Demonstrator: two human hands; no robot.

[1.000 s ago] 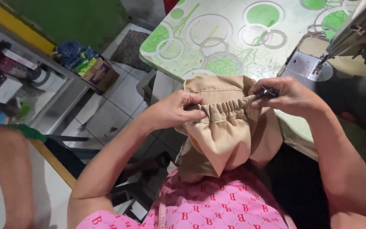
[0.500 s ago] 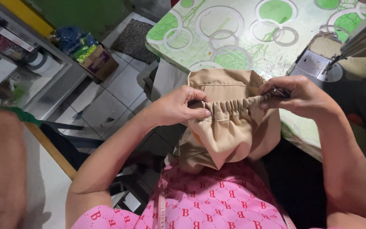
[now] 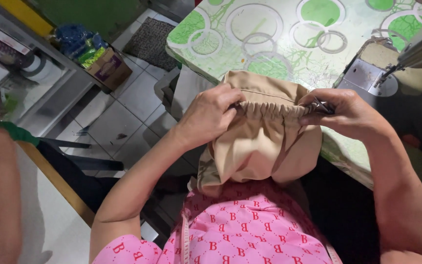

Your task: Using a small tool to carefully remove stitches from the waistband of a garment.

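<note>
I count one beige garment (image 3: 264,142) and two hands on it. My left hand (image 3: 208,115) has the fingers closed tight on the left end of the gathered elastic band (image 3: 269,108). My right hand (image 3: 345,115) pinches the right end of the band, fingers closed, and a small dark metal tool (image 3: 324,105) sits between the fingertips; I cannot tell what kind of tool it is. The band is stretched between the two hands, so its long axis runs from left to right, almost level. The rest of the garment hangs down from the band to my lap, above the pink patterned shirt (image 3: 250,230). It is held just in front of the table (image 3: 269,44) with green circles. One sewing machine (image 3: 416,49) stands at the right. On the floor at the left, one cardboard box (image 3: 109,68) holds coloured packets.
</note>
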